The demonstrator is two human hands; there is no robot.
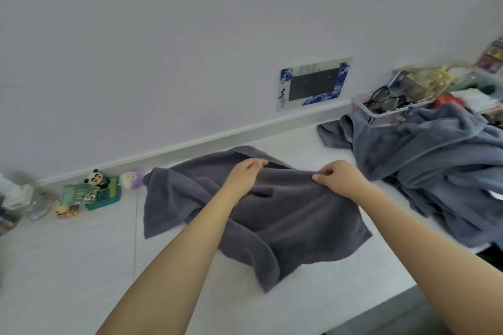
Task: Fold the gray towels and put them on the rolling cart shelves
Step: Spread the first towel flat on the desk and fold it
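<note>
The dark gray towel (272, 212) lies crumpled on the white counter (81, 266), long axis 10-to-4 o'clock. Left hand (245, 177) and right hand (340, 179) both pinch its far fold at 12 o'clock, equally near.

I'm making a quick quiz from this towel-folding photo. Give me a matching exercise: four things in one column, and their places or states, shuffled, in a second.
Things:
1. dark gray towel
2. blue-gray towel pile
3. panda figure
4. eyeglasses

Places or states:
A. in a white basket by the wall
B. heaped at the right of the counter
C. pinched by the left hand and right hand
D. on a green box at the left

Pairs: 1-C, 2-B, 3-D, 4-A
</note>
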